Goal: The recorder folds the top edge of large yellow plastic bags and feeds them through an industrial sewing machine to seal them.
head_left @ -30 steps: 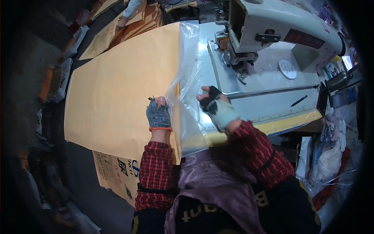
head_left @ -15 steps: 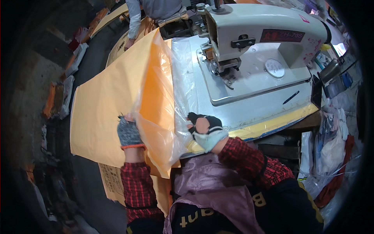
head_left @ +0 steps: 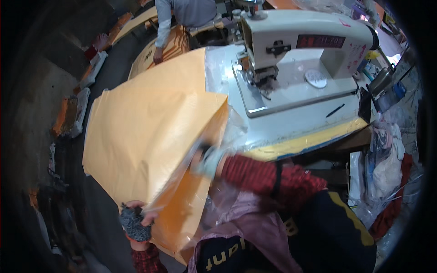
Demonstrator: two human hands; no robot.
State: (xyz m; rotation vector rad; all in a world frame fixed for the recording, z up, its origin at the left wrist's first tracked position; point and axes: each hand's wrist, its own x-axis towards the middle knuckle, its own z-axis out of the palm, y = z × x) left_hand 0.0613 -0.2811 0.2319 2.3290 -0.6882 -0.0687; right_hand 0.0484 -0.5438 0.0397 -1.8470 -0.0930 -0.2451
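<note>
A large tan sack (head_left: pixel 150 132) with a clear plastic liner (head_left: pixel 234 129) spreads over the table's left side, its mouth gaping toward me and showing an orange inside. My left hand (head_left: pixel 139 220), in a grey knitted glove with bare fingertips, pinches the near edge of the sack's mouth. At the middle of that opening is my right hand (head_left: pixel 207 161), in a pale and black glove. Motion smears it, and its fingers are partly hidden by the sack and liner, so their grip is unclear.
A white sewing machine (head_left: pixel 314 34) stands on the pale table at the back right. A black pen (head_left: pixel 335 110) lies before it. Beyond the sack, a person in a grey top (head_left: pixel 189 11) has a hand on other tan sacks (head_left: pixel 152 52). Plastic bundles (head_left: pixel 387 168) hang at the right.
My left hand has come down toward me with the sack's edge. My right hand has moved left and nearer, to the opening. The sack's mouth has swung toward me.
</note>
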